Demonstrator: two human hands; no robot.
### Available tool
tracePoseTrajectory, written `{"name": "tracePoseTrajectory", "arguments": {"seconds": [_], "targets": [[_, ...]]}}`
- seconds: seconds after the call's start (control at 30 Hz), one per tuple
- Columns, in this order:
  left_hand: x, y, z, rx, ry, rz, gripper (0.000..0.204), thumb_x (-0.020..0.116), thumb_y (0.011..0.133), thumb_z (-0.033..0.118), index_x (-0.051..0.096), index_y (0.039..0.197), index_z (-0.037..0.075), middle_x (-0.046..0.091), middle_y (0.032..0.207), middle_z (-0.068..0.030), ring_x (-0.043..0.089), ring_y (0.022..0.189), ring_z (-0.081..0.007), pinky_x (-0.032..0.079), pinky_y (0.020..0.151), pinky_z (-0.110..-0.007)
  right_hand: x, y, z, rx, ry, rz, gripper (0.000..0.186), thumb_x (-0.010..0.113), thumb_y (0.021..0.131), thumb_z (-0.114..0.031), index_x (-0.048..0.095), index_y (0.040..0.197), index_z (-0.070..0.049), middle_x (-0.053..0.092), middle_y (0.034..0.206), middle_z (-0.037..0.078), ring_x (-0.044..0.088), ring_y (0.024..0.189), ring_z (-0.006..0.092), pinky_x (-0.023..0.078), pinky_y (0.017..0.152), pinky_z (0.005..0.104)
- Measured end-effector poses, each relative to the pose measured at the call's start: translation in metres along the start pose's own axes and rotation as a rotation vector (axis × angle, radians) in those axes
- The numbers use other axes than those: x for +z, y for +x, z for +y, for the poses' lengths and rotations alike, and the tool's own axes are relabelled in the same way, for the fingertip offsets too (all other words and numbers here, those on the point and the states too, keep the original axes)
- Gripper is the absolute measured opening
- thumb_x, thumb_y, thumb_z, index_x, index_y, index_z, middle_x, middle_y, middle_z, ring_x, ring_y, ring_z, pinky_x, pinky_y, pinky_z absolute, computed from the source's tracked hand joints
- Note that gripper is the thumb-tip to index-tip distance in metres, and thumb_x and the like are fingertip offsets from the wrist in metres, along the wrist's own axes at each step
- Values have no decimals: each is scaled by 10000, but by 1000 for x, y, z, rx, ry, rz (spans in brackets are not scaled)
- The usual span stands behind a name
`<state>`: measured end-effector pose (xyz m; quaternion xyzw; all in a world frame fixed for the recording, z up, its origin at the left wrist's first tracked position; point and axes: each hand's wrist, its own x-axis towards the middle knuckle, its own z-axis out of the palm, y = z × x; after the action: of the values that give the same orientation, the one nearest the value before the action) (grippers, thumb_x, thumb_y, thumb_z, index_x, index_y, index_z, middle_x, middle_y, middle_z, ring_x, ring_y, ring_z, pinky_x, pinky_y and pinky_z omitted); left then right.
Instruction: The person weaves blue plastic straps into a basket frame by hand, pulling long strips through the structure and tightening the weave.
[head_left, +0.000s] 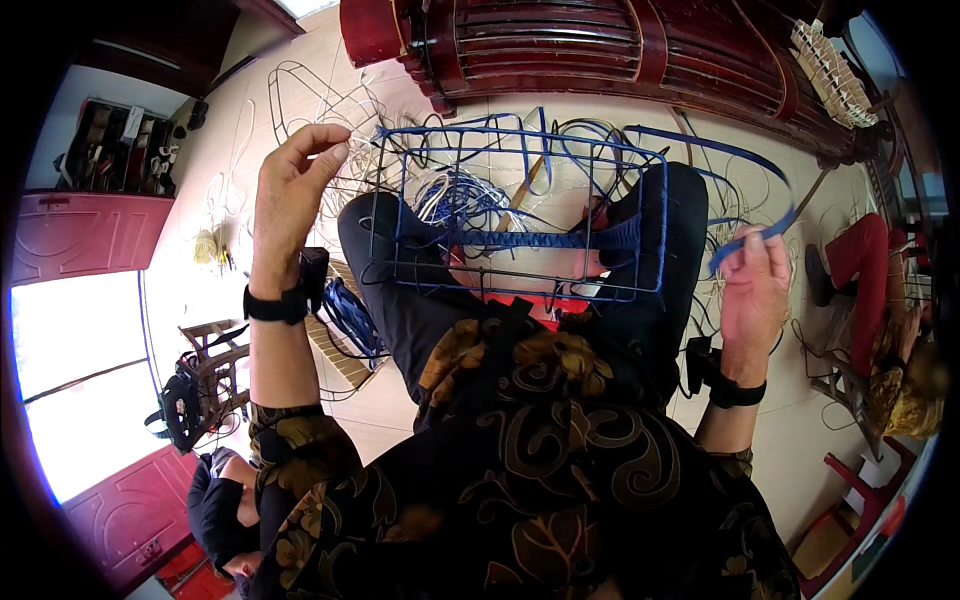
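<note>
A rectangular wire basket frame (662, 215), its bars partly wrapped in blue strip, rests across my knees. A wider blue woven band (545, 240) crosses its middle. My right hand (755, 290) is to the right of the frame, thumb and fingers pinching a flat blue plastic strip (790, 190). From there the strip arcs up and back to the frame's far right corner. My left hand (290, 195) is raised beside the far left corner, thumb and forefinger brought close together. Whether anything thin is between those fingertips I cannot make out.
Loose blue and white strips (465, 200) lie tangled on the floor between and beyond my knees. A dark red wooden bench (560, 50) stands at the far side. A blue coil (352, 318) is left of my leg. Other people sit at right (855, 260) and lower left (222, 505).
</note>
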<state>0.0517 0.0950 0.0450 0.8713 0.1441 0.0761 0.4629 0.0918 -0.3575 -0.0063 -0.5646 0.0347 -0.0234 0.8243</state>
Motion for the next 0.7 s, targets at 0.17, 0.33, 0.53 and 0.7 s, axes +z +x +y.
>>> {"name": "tracePoseTrajectory", "arguments": {"seconds": [0.17, 0.33, 0.53, 0.7], "targets": [[12, -5, -25, -35, -158, -26, 177, 630, 911, 107, 684, 1054, 17, 694, 1024, -60, 608, 947, -139, 456, 852, -273, 5, -1, 2, 6, -50, 8, 82, 591, 958, -83, 609, 991, -10, 527, 783, -9, 437, 648, 72, 359, 601, 227], [35, -31, -33, -74, -209, 107, 213, 637, 904, 99, 686, 1097, 24, 696, 1054, -59, 614, 974, -141, 453, 866, -263, 24, -9, 12, 28, -169, -82, 111, 670, 903, -86, 651, 967, 3, 558, 744, 0, 476, 632, 76, 369, 579, 214], [33, -55, -41, -103, -260, 96, 214, 637, 903, 99, 684, 1101, 33, 686, 1063, -48, 610, 1003, -130, 448, 886, -256, 60, -9, 5, 54, -284, -248, 128, 701, 879, -78, 665, 967, 8, 600, 786, 5, 511, 678, 71, 402, 625, 203], [23, -73, -43, -149, -257, 23, 233, 620, 901, 90, 676, 1115, 17, 685, 1067, -49, 603, 1022, -133, 440, 914, -259, 65, -16, 11, 114, -372, -290, 127, 695, 884, -71, 673, 986, 1, 612, 843, -12, 505, 739, 55, 408, 669, 196]]}}
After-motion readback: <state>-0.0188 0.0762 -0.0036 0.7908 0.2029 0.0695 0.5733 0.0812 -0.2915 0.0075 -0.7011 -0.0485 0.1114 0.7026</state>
